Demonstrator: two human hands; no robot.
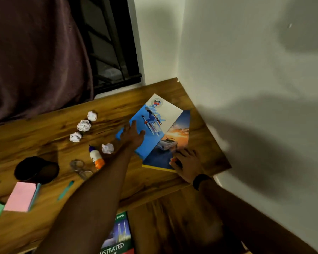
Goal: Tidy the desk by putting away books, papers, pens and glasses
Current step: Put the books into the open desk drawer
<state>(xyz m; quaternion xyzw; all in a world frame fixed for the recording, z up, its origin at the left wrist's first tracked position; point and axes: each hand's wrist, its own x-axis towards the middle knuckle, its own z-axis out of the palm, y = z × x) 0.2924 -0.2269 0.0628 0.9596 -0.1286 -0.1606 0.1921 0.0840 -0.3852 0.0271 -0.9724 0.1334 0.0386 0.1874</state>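
Books (154, 129) being stacked under both hands: left hand (133, 137) flat, open on top; right hand (186, 164) pressed, grip unclear. Left of hands, glasses (80, 168), paper balls (84, 125), pen (65, 190) untouched.

Desk (154, 180): wood grain, low sheen. Book covers (151, 143) glossy; crumpled paper balls (84, 125) matt white. Curtain (35, 61): soft brown cloth

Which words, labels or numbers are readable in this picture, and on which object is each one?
"BOOK" and "ILLUSTRATED" (first letters cut off by the arm): green book below the desk.
Round logo and blue script: top notebook, too blurred to read.
Glue bottle label: too small to read.
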